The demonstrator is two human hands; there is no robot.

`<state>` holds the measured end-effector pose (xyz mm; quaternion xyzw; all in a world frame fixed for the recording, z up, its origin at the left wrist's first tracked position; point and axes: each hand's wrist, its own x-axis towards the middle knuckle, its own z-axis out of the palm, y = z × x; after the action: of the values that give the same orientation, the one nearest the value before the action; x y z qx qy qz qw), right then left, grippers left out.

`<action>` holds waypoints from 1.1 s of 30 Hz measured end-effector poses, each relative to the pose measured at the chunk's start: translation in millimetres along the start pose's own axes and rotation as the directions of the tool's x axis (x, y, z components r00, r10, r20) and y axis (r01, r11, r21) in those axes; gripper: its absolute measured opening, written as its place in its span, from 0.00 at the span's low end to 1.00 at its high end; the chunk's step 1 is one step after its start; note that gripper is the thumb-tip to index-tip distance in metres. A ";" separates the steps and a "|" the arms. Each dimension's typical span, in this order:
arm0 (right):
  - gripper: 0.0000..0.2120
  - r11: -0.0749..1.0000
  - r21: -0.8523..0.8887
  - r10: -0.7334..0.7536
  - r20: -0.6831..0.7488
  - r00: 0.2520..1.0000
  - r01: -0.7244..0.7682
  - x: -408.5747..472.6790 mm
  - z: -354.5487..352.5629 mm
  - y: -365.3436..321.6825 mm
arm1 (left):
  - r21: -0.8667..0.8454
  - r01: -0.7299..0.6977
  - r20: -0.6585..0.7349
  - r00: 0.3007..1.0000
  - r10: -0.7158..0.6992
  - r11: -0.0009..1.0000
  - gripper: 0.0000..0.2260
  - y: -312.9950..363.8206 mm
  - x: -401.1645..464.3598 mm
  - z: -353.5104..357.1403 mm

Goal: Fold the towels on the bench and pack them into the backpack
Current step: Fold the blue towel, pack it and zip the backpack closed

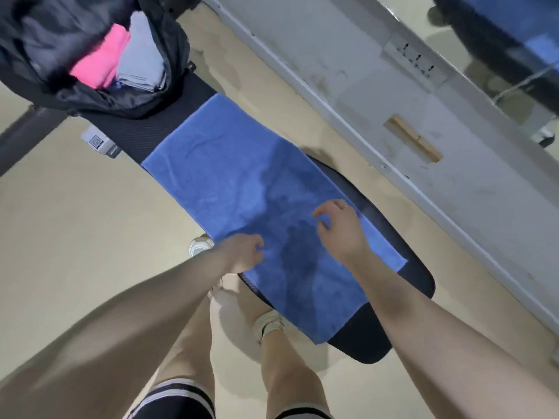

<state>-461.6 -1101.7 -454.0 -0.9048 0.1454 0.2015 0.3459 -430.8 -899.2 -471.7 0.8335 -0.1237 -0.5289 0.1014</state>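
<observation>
A blue towel (230, 176) lies spread flat along the black padded bench (408, 267). My left hand (242, 252) hovers at the towel's near left edge with its fingers curled and nothing in them. Over the right part of the towel my right hand (338, 228) hangs with its fingers apart, also holding nothing. At the bench's far end stands a black backpack (90, 95) with its mouth wide open. Inside it sit a folded pink towel (99, 62) and a folded grey towel (142, 62).
A pale wall panel (393, 131) with a socket plate (416, 60) runs close along the bench's right side. My legs and white shoes (269, 325) stand on the beige floor at the bench's near left. A white tag (98, 142) hangs at the bench's left side.
</observation>
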 end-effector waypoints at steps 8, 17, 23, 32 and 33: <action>0.12 0.971 -0.125 -0.193 0.098 0.976 0.205 88.0 40.5 -112.2 | -0.279 0.103 -0.351 0.915 -0.201 0.955 0.11 -126.5 2.4 -76.9; 0.17 0.880 -0.342 -0.295 0.149 0.944 0.329 220.1 115.1 -197.4 | -0.292 0.065 -0.611 0.755 -0.238 0.954 0.17 -218.7 70.1 -147.1; 0.30 0.730 -0.574 -0.205 0.333 0.920 0.371 270.2 139.7 -219.1 | -0.028 0.169 -0.641 0.753 -0.148 0.985 0.18 -239.5 106.3 -155.3; 0.12 0.309 -0.839 -0.278 0.370 0.886 0.448 292.9 135.4 -229.2 | -0.031 0.157 -0.648 0.748 -0.139 0.987 0.13 -237.6 123.7 -158.5; 0.12 0.305 -0.846 -0.264 0.365 0.892 0.437 294.4 129.6 -230.4 | -0.071 0.111 -0.673 0.728 -0.129 0.991 0.12 -239.6 122.5 -159.2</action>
<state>-145.0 -883.9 -548.4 -0.9327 -0.2180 0.2375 -0.1618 -212.5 -704.1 -581.6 0.9734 -0.0176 -0.1971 0.1157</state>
